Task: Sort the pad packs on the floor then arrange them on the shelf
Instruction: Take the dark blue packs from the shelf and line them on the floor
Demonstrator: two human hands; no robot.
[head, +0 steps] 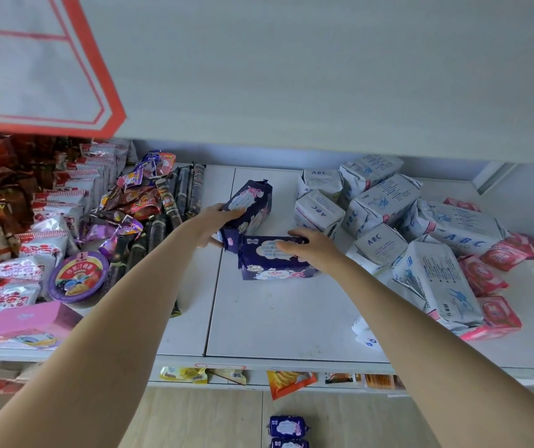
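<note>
Two dark purple pad packs sit under our hands on the white shelf (278, 318). Our left hand (217, 223) wraps around the rear purple pack (252, 202), fingers over its top and thumb below, holding it tilted with its far end raised toward the back of the shelf. Our right hand (310, 248) lies palm down on the front purple pack (272, 260), fingers spread across its upper face and curled over the far edge; this pack rests flat on the shelf, its printed front facing us. The two packs touch at the near corner of the rear one.

Just to the right, a loose heap of white ABC packs (385, 205) leans against each other, some upright, some lying flat. Pink packs (498, 313) lie along the right side of that heap, partly tucked under the white ones. To the left, red and white snack bags (49, 250), a round purple cup (78, 278) and a pink box (29, 318) crowd their section of the shelf.

Below the shelf edge, on the wooden floor (194, 418), two more purple packs (288, 426) lie one behind the other, the nearer one cut off by the frame.
</note>
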